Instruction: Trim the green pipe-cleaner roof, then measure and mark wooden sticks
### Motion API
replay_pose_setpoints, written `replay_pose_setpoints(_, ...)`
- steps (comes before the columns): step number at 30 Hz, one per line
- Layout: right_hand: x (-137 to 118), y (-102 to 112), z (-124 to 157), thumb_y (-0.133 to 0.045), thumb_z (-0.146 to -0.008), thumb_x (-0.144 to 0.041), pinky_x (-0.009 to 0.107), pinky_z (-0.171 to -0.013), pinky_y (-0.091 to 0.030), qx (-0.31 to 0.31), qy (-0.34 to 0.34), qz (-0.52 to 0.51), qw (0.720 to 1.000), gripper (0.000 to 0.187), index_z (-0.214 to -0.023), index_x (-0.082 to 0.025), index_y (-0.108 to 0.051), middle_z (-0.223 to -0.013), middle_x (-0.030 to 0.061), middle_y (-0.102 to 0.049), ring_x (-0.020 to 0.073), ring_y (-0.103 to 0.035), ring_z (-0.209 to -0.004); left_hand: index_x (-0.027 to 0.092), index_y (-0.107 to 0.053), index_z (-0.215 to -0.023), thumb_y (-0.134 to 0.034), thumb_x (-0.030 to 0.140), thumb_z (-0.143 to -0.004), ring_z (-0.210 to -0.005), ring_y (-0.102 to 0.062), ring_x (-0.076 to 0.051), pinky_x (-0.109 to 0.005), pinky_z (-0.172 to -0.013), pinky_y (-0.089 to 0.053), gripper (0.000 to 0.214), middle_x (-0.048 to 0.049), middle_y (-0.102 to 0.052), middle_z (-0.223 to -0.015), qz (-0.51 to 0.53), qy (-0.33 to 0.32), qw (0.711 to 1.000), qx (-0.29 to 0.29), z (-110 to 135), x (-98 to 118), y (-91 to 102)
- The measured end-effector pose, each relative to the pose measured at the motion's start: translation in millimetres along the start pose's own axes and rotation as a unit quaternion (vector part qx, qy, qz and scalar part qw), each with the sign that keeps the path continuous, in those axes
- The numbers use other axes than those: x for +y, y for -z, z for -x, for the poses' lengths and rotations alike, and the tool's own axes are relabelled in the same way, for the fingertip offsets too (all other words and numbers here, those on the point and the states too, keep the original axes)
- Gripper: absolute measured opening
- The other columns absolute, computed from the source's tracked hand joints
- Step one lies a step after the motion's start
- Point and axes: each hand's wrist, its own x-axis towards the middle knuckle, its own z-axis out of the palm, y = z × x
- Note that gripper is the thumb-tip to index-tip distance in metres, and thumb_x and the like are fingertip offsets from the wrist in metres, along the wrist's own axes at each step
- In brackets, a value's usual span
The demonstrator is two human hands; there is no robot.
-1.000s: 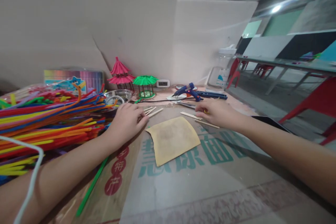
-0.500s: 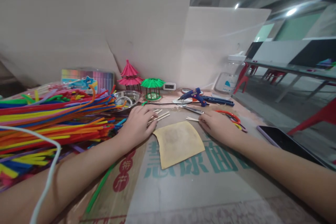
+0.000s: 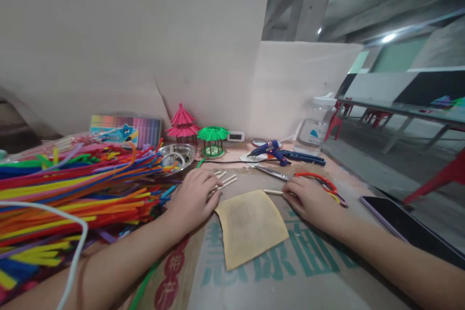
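Note:
My left hand [image 3: 194, 198] rests palm down on the table, its curled fingers on a few pale wooden sticks [image 3: 227, 181]. My right hand [image 3: 308, 198] lies to the right with its fingers closed on the end of another wooden stick [image 3: 273, 192]. Between the two hands lies a yellowish sheet of sandpaper [image 3: 250, 226], flat on a printed cardboard mat [image 3: 290, 266]. Both forearms reach in from the lower edge.
A big heap of coloured pipe cleaners [image 3: 72, 189] fills the left. Behind are a metal bowl [image 3: 177, 156], a pink pagoda model [image 3: 182, 123], a green pavilion model [image 3: 213, 138], a blue glue gun [image 3: 271, 149], scissors with red handles [image 3: 316, 181], a plastic jar [image 3: 315, 123] and a dark phone [image 3: 403, 225].
The view has tilted upward, so everything sits lower in the picture. My right hand drew back from the far sticks toward the sandpaper's corner and took hold of one stick. My left hand stayed on its sticks.

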Motion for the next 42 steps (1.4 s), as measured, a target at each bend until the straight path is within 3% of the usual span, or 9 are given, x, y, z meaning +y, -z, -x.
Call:
replay_pose_setpoints(10, -3.3, 3.1, -4.3, -0.047, -0.099, -0.030, 0.036, -0.074, -0.051, 0.047, -0.076, -0.111, 0.990, 0.022, -0.093, -0.020, -0.066, -0.092, 0.0079, -0.074, 0.0235, -0.068, -0.084, 0.020, -0.065, -0.094, -0.051, 0.019, -0.092, -0.101, -0.056, -0.024, -0.043, -0.095, -0.043, 0.014, -0.0061, -0.066, -0.099, 0.042, -0.017, 0.999, 0.001, -0.3, 9.7, 7.6)
replay_pose_setpoints(19, -29.1, 8.4, 0.8, -0.048, -0.096, -0.024, 0.035, -0.074, -0.055, 0.087, -0.026, -0.179, 0.980, 0.031, -0.120, -0.021, -0.066, -0.089, 0.0068, -0.075, 0.0220, -0.071, -0.080, 0.021, -0.065, -0.096, -0.055, 0.023, -0.093, -0.097, -0.057, -0.022, -0.040, -0.090, -0.044, 0.010, -0.0054, -0.066, -0.100, 0.122, -0.054, 0.990, -0.044, 4.4, 51.4, 21.5)
replay_pose_setpoints(21, -35.0, 11.2, 1.0, -0.046, -0.098, -0.027, 0.034, -0.074, -0.057, 0.070, -0.055, -0.267, 0.960, 0.027, -0.113, -0.022, -0.069, -0.085, 0.0053, -0.075, 0.0207, -0.071, -0.079, 0.021, -0.065, -0.098, -0.055, 0.023, -0.094, -0.096, -0.057, -0.021, -0.040, -0.090, -0.043, 0.011, -0.0051, -0.066, -0.099, 0.132, -0.082, 0.986, -0.060, 4.6, 57.2, 23.4)
replay_pose_setpoints(25, -55.9, 20.1, 3.0, -0.048, -0.100, -0.031, 0.035, -0.084, -0.058, 0.041, -0.090, -0.498, 0.861, 0.021, -0.110, -0.022, -0.064, -0.098, 0.0054, -0.077, 0.0194, -0.074, -0.093, 0.020, -0.065, -0.101, -0.056, 0.026, -0.095, -0.099, -0.058, -0.021, -0.038, -0.090, -0.043, 0.013, -0.0047, -0.067, -0.102, 0.144, -0.101, 0.981, -0.077, 4.1, 54.3, 22.3)
replay_pose_setpoints(27, -66.3, 25.3, 4.9, -0.055, -0.097, -0.031, 0.033, -0.082, -0.059, 0.030, -0.093, -0.543, 0.834, 0.014, -0.106, -0.023, -0.063, -0.098, 0.0045, -0.078, 0.0187, -0.074, -0.092, 0.020, -0.065, -0.102, -0.056, 0.029, -0.096, -0.101, -0.058, -0.021, -0.037, -0.090, -0.044, 0.014, -0.0050, -0.067, -0.103, 0.143, -0.080, 0.983, -0.081, 3.9, 49.5, 19.6)
replay_pose_setpoints(29, -72.3, 29.3, 6.6, -0.056, -0.097, -0.031, 0.030, -0.075, -0.059, 0.026, -0.092, -0.525, 0.846, 0.011, -0.099, -0.023, -0.064, -0.084, 0.0021, -0.077, 0.0168, -0.074, -0.080, 0.021, -0.066, -0.103, -0.055, 0.031, -0.096, -0.101, -0.058, -0.022, -0.038, -0.090, -0.044, 0.016, -0.0051, -0.067, -0.104, 0.139, -0.068, 0.984, -0.087, 3.6, 45.8, 16.7)
replay_pose_setpoints(32, -71.4, 30.3, 7.2, -0.051, -0.098, -0.032, 0.027, -0.063, -0.055, 0.045, -0.085, -0.430, 0.898, 0.020, -0.094, -0.023, -0.068, -0.069, 0.0000, -0.070, 0.0152, -0.068, -0.066, 0.021, -0.066, -0.104, -0.056, 0.031, -0.096, -0.101, -0.060, -0.021, -0.037, -0.089, -0.045, 0.017, -0.0052, -0.067, -0.106, 0.142, -0.073, 0.983, -0.094, 2.5, 44.8, 14.1)
replay_pose_setpoints(35, -64.6, 25.5, 4.9, -0.052, -0.096, -0.030, 0.027, -0.061, -0.052, 0.041, -0.073, -0.334, 0.939, 0.021, -0.089, -0.022, -0.070, -0.073, 0.0017, -0.070, 0.0170, -0.067, -0.069, 0.020, -0.067, -0.105, -0.058, 0.033, -0.094, -0.102, -0.060, -0.021, -0.036, -0.090, -0.047, 0.019, -0.0055, -0.067, -0.109, 0.148, -0.084, 0.980, -0.100, 1.3, 47.4, 14.1)
replay_pose_setpoints(42, -60.1, 15.9, 2.8, -0.053, -0.096, -0.027, 0.027, -0.067, -0.051, 0.016, -0.035, -0.298, 0.954, 0.016, -0.084, -0.022, -0.061, -0.080, 0.0024, -0.071, 0.0167, -0.065, -0.072, 0.022, -0.066, -0.116, -0.062, 0.034, -0.090, -0.114, -0.060, -0.025, -0.041, -0.102, -0.046, 0.029, -0.0082, -0.066, -0.124, 0.172, -0.109, 0.967, -0.155, 0.9, 50.3, 13.9)
